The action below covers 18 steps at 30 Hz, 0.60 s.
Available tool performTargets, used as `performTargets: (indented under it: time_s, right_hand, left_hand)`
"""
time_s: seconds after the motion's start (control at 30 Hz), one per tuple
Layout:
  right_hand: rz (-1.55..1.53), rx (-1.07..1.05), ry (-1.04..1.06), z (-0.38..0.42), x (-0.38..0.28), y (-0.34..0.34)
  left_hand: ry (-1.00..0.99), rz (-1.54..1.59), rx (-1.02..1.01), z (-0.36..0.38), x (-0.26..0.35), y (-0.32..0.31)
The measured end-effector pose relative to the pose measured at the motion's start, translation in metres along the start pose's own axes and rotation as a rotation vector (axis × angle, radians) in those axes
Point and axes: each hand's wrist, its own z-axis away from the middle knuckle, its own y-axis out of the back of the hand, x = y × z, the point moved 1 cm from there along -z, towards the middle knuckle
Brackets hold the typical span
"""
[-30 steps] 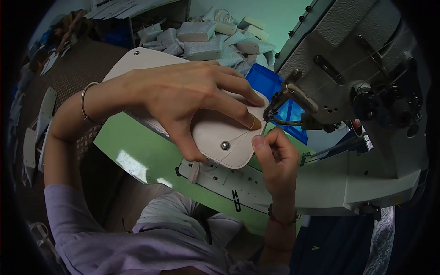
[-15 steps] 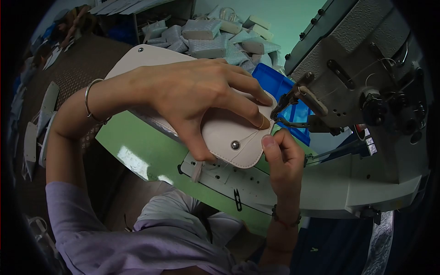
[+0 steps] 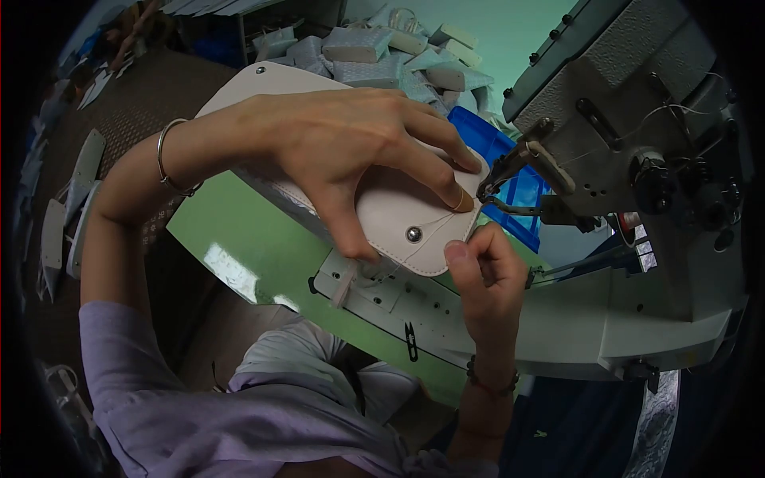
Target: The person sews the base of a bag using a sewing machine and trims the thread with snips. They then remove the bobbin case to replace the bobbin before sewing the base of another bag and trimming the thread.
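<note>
A pale leather bag with a rounded, stitched end and round metal studs lies over the sewing machine's bed. My left hand rests spread across its top, thumb on the near edge and fingertips close to the machine's needle area. Loose thread trails over the leather beside the near stud. At the bag's right edge, my right hand is closed, with thumb and curled forefinger pinching the rim just below the needle area. The needle tip itself is hard to make out.
Black thread snips lie on the machine bed. Behind the machine head stands a blue plastic bin. Several bubble-wrapped bags are piled at the back. A green tabletop surrounds the bed.
The bag's rounded end has turned slightly upward and away under my hands. My right thumb has slid a little along the rim. The view has also shifted slightly.
</note>
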Motion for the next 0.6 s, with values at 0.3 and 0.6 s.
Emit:
performTargets:
  time_s: [0.3,0.6]
  right_hand:
    - [0.013,0.005,0.020,0.0005,-0.0004,-0.0013]
    - [0.042,0.001,0.039,0.0014,-0.0005,-0.0018]
  left_hand:
    - [-0.089,-0.001,0.053,-0.0006,-0.0055,-0.0009]
    - [-0.115,-0.045,0.074,-0.0021,-0.0050,0.0003]
